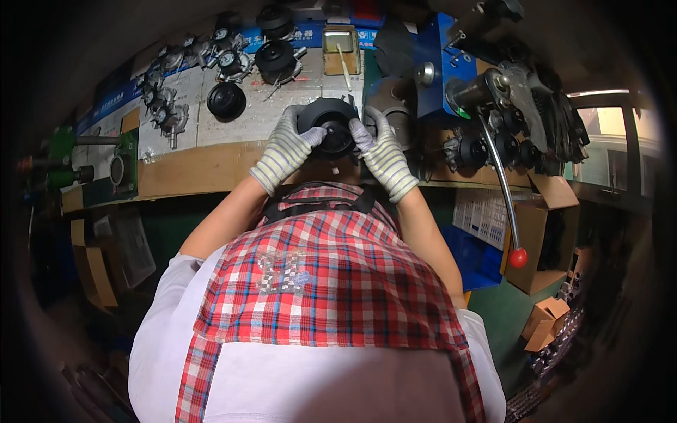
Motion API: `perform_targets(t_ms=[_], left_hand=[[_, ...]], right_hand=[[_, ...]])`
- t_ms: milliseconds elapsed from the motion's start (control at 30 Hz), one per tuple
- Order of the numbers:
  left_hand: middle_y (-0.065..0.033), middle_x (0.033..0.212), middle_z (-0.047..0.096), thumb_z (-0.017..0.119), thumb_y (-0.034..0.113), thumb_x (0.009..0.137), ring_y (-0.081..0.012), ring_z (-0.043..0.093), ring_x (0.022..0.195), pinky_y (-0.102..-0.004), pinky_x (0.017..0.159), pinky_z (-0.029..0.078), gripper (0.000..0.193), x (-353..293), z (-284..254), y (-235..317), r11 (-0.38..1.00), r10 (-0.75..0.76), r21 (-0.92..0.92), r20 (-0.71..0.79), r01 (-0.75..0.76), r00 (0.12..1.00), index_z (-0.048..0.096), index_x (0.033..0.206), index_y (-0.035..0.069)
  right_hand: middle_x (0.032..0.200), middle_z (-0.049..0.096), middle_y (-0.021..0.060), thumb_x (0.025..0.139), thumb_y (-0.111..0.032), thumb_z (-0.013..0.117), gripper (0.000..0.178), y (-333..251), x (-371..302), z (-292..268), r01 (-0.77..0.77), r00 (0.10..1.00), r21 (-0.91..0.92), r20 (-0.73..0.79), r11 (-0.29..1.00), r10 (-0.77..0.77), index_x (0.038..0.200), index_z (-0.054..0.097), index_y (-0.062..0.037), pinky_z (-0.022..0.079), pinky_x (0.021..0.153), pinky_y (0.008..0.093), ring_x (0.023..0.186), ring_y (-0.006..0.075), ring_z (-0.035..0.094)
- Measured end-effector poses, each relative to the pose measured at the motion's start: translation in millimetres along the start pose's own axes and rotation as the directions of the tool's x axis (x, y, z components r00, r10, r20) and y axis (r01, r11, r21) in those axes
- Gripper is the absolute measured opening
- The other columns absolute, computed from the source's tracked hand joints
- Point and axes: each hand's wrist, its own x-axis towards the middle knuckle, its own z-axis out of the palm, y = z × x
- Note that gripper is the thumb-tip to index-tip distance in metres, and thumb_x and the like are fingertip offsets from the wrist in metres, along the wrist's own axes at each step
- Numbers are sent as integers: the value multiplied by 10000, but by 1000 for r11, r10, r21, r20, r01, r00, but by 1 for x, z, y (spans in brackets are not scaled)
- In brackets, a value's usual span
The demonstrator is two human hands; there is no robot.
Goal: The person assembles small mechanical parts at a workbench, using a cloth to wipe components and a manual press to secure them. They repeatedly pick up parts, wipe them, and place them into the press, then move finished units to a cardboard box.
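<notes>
A black round pulley [326,113] with a recessed hub is held between my two hands above the front edge of the bench. My left hand [285,146], in a striped knit glove, grips its left side with the thumb on the hub. On its right side, my right hand [384,155], gloved alike, closes on it with the thumb near the hub. The fingers beneath the pulley are hidden. A loose black pulley [226,101] lies to the left on the cardboard-covered bench [176,173]. Beyond it is a metal pump with a black pulley [276,59].
Several metal pump bodies [168,116] stand at the back left. A tray with a brush [342,56] lies behind my hands. At right, a blue press [434,70] has a long lever with a red knob [517,258]. A green vise-like fixture [63,156] is far left; cardboard boxes [546,233] stand lower right.
</notes>
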Motion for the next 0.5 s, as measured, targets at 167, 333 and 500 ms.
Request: perform_targets(t_ms=[167,333,500], left_hand=[[-169,1168,625,753,227,842,-219,612,1079,-350,928,511,601,-15,-32,5,972,102,209,31,-107,994,470,1312,-20],[-143,1237,591,677,442,917,-192,595,1102,-319,874,529,623,-16,-85,4,974,198,60,229,-217,953,496,1334,17],[-67,903,697,445,748,922,-145,678,710,-259,668,560,797,-14,-140,-2,955,-293,23,255,297,922,645,1184,21]], right_hand=[[1244,633,244,753,-550,815,919,-14,14,29,-25,942,211,334,977,-48,1386,491,31,487,986,398,1159,338,624],[1097,687,171,781,-451,830,782,-25,12,45,81,947,302,276,950,-168,1296,542,63,518,906,361,1027,257,663],[1150,612,201,738,-618,770,879,-57,-14,44,495,869,-42,23,868,-494,1290,529,21,500,906,388,1058,334,634]])
